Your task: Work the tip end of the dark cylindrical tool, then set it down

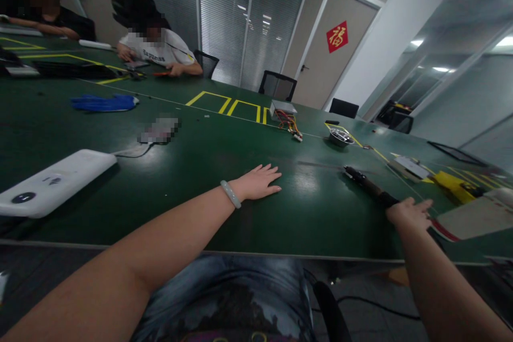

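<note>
One black tool (371, 189) is laid on the bench (312, 224), overlapped by the right hand (407, 215), whose fingers (425, 205) are half-spread, grip unclear; the left hand (258, 184) is splayed, empty. A red-edged item (476, 218) is set alongside, a wired box (284, 110) beyond.

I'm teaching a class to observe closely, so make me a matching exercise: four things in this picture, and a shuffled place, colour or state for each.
Things:
1. left hand
2. right hand
3. glove
4. white device

Descriptions:
A. blue
B. at the near end of the black tool
C. joined to a pale cable
D. palm down, with a bangle at its wrist

Pairs: 1-D; 2-B; 3-A; 4-C
</note>
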Tool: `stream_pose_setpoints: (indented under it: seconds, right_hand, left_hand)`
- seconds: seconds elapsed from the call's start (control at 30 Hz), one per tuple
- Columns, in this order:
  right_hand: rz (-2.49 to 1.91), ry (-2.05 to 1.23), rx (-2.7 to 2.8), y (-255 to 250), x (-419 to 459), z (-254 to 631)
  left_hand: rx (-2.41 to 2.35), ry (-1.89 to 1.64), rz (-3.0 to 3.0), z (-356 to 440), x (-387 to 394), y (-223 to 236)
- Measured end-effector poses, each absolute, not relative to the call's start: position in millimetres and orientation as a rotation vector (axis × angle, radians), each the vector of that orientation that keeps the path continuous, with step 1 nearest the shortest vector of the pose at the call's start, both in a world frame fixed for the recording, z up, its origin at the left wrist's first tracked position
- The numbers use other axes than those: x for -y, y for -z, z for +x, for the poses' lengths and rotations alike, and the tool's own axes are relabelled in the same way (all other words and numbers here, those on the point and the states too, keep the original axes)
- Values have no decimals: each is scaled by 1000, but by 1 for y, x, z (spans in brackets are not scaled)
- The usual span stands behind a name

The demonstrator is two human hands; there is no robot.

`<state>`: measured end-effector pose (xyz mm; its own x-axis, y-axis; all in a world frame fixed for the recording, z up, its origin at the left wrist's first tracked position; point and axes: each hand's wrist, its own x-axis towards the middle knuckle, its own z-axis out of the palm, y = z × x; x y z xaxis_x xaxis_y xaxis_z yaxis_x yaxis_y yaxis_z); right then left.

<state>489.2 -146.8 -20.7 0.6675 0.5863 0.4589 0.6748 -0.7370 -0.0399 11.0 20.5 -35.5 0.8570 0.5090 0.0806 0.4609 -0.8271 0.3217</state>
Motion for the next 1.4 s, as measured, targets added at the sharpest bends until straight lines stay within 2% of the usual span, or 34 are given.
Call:
stream_pose_setpoints:
  seconds: [0.13, 0.3, 0.47, 0.57, 0.73, 0.93, 1.1, 1.2, 1.3, 1.4]
  right_hand:
    - [-2536, 477, 1301, 16, 87, 413]
    - [-1929, 170, 1894, 14, 30, 287]
    - [-1207, -194, 2473, 13, 26, 180]
    - [-1057, -250, 2543, 17, 32, 156]
    - [-1054, -250, 2499, 20, 32, 157]
    - [-1089, -249, 2528, 16, 36, 161]
    - [-1290, -137, 2423, 15, 27, 202]
    - [-1607, 113, 2072, 7, 25, 257]
    - [-1947, 450, 1483, 1, 36, 325]
    - [-2247, 597, 875, 8, 61, 392]
  left_hand:
    - [-733, -204, 2733, 10, -19, 31]
    - [-712, -195, 2750, 9, -19, 30]
    - [-612, -285, 2849, 6, -22, 37]
    - [-557, -302, 2883, 4, -23, 43]
    - [-576, -378, 2896, 3, -23, 48]
    - [-580, -301, 2860, 4, -22, 43]
    - [-628, -306, 2827, 8, -20, 32]
    - [-669, -207, 2763, 6, -20, 27]
    - [-663, -189, 2737, 3, -20, 25]
    - [-653, -194, 2734, 2, -20, 25]
